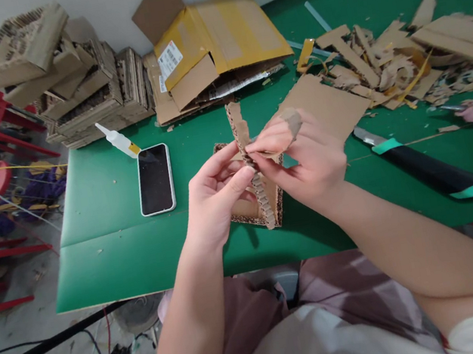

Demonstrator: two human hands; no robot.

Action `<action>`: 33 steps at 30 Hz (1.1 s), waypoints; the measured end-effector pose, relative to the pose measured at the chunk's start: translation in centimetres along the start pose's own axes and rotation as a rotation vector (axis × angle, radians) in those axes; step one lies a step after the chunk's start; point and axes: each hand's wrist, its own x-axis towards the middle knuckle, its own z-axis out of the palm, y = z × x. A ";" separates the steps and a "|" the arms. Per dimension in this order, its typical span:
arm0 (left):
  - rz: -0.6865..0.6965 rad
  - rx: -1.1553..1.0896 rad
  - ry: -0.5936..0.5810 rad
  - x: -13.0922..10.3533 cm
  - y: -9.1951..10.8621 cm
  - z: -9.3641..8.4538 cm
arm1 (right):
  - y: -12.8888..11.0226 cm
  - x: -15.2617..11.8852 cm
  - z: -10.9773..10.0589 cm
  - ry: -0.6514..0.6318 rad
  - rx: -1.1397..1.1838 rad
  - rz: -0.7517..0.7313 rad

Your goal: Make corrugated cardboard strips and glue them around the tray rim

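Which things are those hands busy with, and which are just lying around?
Seemingly part of the job:
- ridged cardboard strip, in the left hand
- torn brown piece, in the right hand
- small cardboard tray beneath

Lying about, untouched:
- phone
- scraps
- knife and squeeze bottle, maybe helpers

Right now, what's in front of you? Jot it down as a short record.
left hand: left hand grips corrugated strip
right hand: right hand pinches torn cardboard piece
beneath hands: shallow cardboard frame
left side: phone, squeeze bottle
right side: black-handled knife, cardboard scraps
back: yellow-taped box
surface: green tabletop
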 end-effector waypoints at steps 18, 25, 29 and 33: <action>-0.055 -0.024 0.011 -0.1 0.2 0.1 | -0.4 0.3 0.0 0.062 0.035 0.003; -0.079 -0.019 0.013 -0.2 0.3 0.1 | -0.5 0.3 0.1 0.070 0.113 0.032; -0.067 -0.018 -0.001 -0.2 0.3 0.1 | -0.7 0.2 0.2 0.082 0.195 0.090; -0.063 -0.012 0.000 -0.2 0.3 0.1 | -0.6 0.0 0.4 0.059 0.281 0.177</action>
